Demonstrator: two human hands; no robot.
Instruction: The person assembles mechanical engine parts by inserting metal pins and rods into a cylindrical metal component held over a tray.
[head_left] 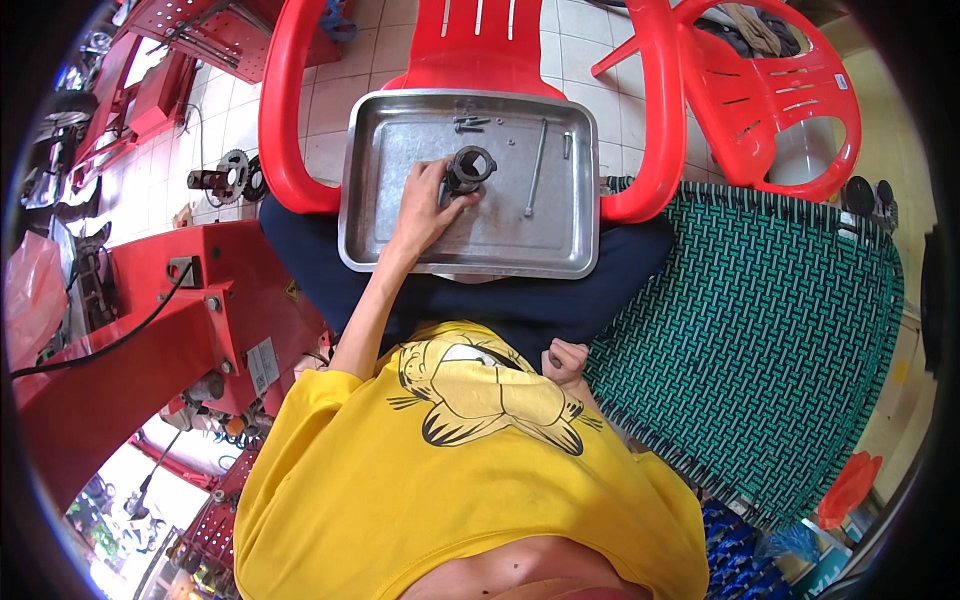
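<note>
A shallow metal tray [390,130] rests in front of me, above my lap and against a red plastic chair. My left hand [428,205] is closed around a dark, ring-topped cylindrical metal part [472,165] near the tray's middle, its round opening facing up. Beside it on the tray lie several short dark bolts [469,126], a long thin bolt [537,170], a shorter bolt [567,146] and a small nut [511,142]. Down by my lap, off the tray, my right hand [567,362] is curled closed; a small dark spot shows at its fingers, too small to name.
The red plastic chair [475,45] stands just beyond the tray, with another red chair [790,105] at far right. A green woven seat [760,320] fills my right side. Heavy red metal framing [150,330] stands at left, and a toothed sprocket [233,173] lies on the tiled floor.
</note>
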